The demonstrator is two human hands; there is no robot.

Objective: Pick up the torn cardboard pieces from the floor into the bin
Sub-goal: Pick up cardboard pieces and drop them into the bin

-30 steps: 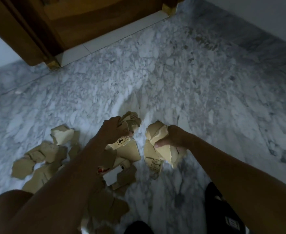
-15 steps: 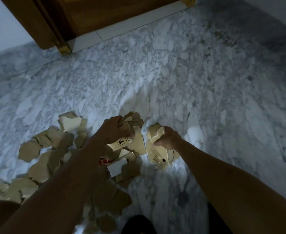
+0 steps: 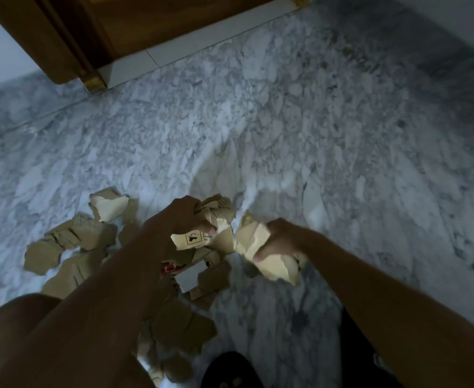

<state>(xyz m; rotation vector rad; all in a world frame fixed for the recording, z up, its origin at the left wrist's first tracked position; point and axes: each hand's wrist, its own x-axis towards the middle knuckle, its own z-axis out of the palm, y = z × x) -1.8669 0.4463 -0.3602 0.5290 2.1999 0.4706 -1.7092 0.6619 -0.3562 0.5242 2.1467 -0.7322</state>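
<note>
Head view: my left hand (image 3: 184,217) and right hand (image 3: 279,239) each grip torn cardboard pieces (image 3: 261,247) above the marble floor (image 3: 286,121). More scraps (image 3: 70,247) lie left; a wooden door (image 3: 146,26) stands far. Since before, my right hand lifted its bundle slightly.

I see loose cardboard pieces (image 3: 70,245) spread on the floor (image 3: 314,135) left of my left hand (image 3: 184,217); my right hand (image 3: 279,238) sits just right of it, the door (image 3: 135,26) beyond.
</note>
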